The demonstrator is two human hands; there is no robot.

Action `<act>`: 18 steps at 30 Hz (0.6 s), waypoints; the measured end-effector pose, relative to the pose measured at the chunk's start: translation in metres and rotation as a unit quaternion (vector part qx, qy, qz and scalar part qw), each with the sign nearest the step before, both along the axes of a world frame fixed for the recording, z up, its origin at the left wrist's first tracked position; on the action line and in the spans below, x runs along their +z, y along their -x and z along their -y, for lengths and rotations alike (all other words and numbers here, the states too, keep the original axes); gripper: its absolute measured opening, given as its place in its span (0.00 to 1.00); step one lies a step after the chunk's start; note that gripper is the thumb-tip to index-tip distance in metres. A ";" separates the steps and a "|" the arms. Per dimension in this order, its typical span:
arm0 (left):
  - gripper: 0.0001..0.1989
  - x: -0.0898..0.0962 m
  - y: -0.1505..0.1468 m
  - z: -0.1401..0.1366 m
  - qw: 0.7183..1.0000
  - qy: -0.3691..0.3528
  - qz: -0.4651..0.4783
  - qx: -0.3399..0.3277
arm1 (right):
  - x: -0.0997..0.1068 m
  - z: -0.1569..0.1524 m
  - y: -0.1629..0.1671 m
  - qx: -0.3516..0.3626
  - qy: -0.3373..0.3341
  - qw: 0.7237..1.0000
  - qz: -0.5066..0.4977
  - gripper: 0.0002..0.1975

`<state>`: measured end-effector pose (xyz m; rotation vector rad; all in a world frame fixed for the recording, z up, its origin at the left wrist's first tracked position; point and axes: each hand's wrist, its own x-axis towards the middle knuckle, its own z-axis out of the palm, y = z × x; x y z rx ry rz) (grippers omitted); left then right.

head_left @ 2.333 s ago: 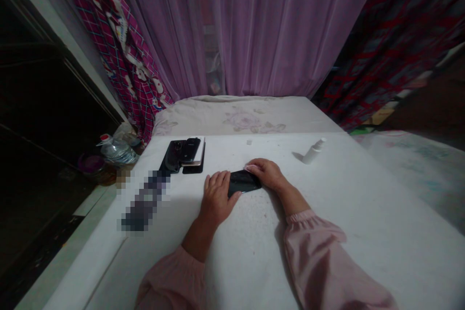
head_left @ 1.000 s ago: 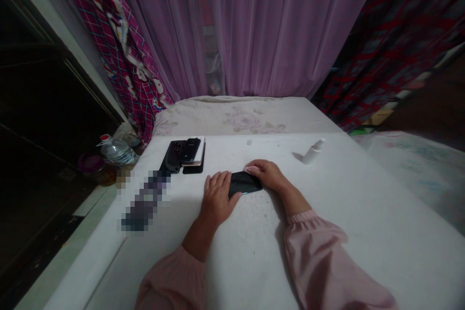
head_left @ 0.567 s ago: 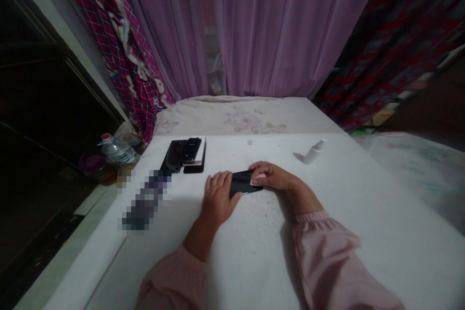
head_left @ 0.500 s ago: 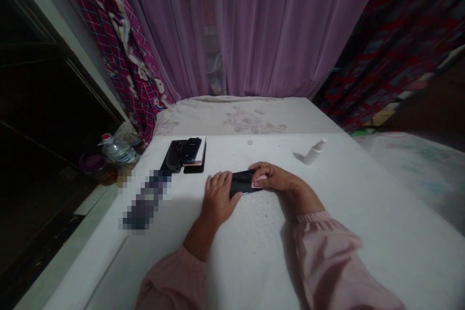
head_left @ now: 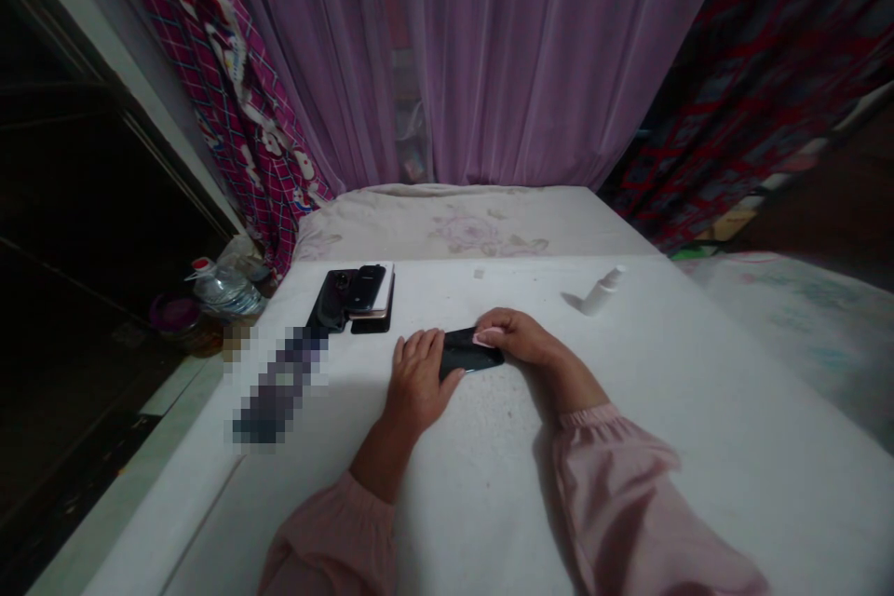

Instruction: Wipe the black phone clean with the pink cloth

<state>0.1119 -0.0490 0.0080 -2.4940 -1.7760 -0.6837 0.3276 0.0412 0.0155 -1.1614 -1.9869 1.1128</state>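
Apparently a home; purple curtains (head_left: 517, 56), patterned drape (head_left: 230, 65), floral cloth (head_left: 475, 228) show it.

Legible inscriptions: none; marks noted below are all unreadable

1. Small black phone (head_left: 367, 291), on top of the stack (head_left: 385, 293) at the far left of the table (head_left: 698, 410): one short pale line of lettering across its upper part, too small to make out; a tiny pale spot lower down, character or plain mark, cannot tell
2. Magenta checked curtain (head_left: 224, 47), left: pale printed figures with letter-like strokes among them, blurred and broken by folds
3. Yellowish box (head_left: 730, 223), right, beyond the table: faint darker marking, too dim to read
4. Pixelated patch (head_left: 279, 382), left side of the table: surface beneath hidden
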 end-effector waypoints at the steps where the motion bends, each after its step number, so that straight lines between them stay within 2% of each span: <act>1: 0.26 0.000 0.000 0.000 1.000 0.000 0.001 -0.001 | 0.000 0.001 0.002 -0.024 0.000 1.000 0.008 0.10; 4: 0.26 0.001 -0.002 0.001 1.000 0.003 0.000 -0.001 | 0.002 0.004 0.007 -0.088 -0.022 0.994 0.057 0.11; 8: 0.27 0.002 -0.004 0.001 1.000 -0.004 -0.003 0.002 | 0.009 0.007 0.012 -0.127 -0.070 0.982 0.118 0.11; 11: 0.27 0.002 -0.003 0.001 1.000 -0.006 -0.004 0.001 | 0.010 0.007 0.012 -0.117 -0.067 0.984 0.117 0.12; 18: 0.26 0.002 -0.002 0.001 1.000 -0.002 -0.002 0.000 | 0.002 0.003 0.003 -0.043 -0.003 0.999 0.030 0.12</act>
